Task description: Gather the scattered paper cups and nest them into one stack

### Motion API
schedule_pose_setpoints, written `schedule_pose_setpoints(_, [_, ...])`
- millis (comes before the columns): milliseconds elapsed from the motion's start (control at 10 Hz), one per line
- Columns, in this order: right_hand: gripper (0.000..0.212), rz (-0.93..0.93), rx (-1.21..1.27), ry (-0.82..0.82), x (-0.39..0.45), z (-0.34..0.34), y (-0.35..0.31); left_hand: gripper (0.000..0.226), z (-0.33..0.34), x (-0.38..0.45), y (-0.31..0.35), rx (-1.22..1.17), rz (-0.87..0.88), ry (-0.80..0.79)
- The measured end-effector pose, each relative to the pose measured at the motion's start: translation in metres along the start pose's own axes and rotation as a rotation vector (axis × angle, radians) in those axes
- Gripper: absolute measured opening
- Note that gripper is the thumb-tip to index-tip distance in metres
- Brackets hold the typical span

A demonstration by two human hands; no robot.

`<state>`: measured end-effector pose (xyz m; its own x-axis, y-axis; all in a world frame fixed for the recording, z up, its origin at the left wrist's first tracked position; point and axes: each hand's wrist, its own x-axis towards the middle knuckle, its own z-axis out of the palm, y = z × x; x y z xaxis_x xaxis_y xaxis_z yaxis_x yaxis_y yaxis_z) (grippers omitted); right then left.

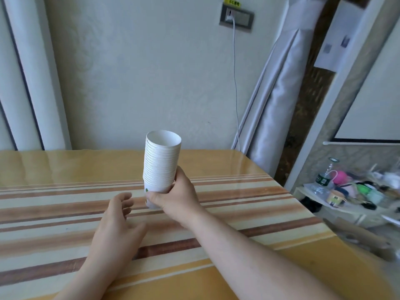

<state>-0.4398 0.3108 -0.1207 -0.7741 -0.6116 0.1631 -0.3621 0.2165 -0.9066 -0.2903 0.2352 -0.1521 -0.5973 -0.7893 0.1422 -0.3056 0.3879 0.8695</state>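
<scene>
A tall stack of white paper cups stands upright near the middle of the striped table, mouths up, with a small green mark on the bottom cup. My right hand grips the stack's lower part, thumb in front and fingers round the right side. My left hand hovers just left of the stack's base, fingers loosely curled and apart, holding nothing. No loose cups are in sight on the table.
The table's far edge meets a pale wall with a socket and a white cable. Curtains hang at the right. Beyond the table's right edge a low shelf holds bottles and assorted small items.
</scene>
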Motion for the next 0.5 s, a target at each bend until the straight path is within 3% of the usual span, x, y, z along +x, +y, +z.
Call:
schedule_pose_setpoints(200, [0.051, 0.053, -0.141, -0.006, -0.009, 0.007, 0.015, 0.067, 0.001, -0.003, 0.005, 0.036, 0.029, -0.016])
schedule_pose_setpoints(300, [0.049, 0.076, -0.151, -0.029, -0.008, 0.004, 0.013, 0.065, 0.000, -0.009, 0.007, 0.251, 0.076, -0.009])
schedule_pose_setpoints(400, [0.052, 0.046, -0.263, -0.066, -0.006, 0.004, 0.019, 0.062, -0.011, -0.014, 0.007, 0.660, 0.064, -0.054])
schedule_pose_setpoints(500, [0.062, 0.034, -0.332, -0.114, -0.010, -0.001, 0.023, 0.057, -0.017, -0.019, 0.006, 0.673, 0.077, -0.068])
